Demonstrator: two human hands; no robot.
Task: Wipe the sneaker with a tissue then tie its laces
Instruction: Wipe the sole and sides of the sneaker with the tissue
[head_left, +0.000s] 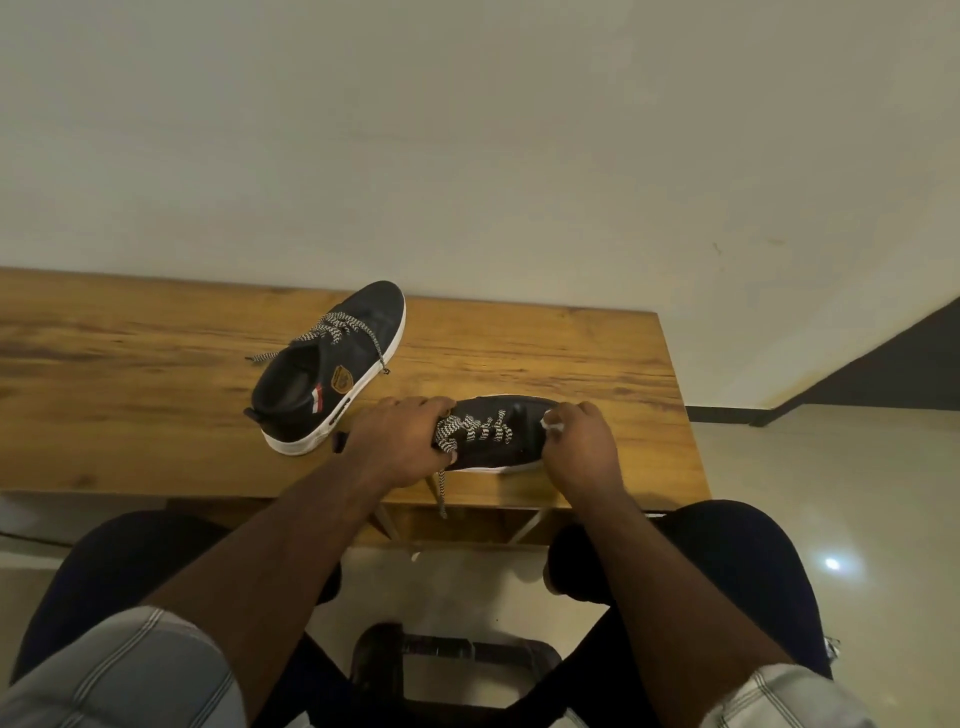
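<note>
near shoe (511, 434) lying on the wooden table (571, 353), close to the front edge, toe pointing right. black on top, white sole along the bottom. black-and-white laces (475, 428) criss-crossed up the middle, not tied, with one loose lace end (441, 493) hanging down over the table's front edge.

left hand (400, 441) curled around the heel end of that shoe, fingers over the top by the opening, thumb tucked under the near side. right hand (579, 439) at the toe end, fingers bunched and pinching a small white tissue (551, 422) against the top of the toe. only a little bit of the tissue peeking out between the fingers. both hands on the same shoe, one at each end, apart from each other.

second shoe (332, 366) farther back and to the left on the table, standing on its sole, toe pointing away and a bit right. same black top and white sole, with a small badge and stripes on the side. its laces loose too, ends flopped out on both sides. not touching the near shoe, just beside the left hand.

pale wall (467, 130) behind the table. shiny floor (831, 493) to the right. dark knees and checked sleeves at the bottom, and a dark stool (452, 670) between the legs.
</note>
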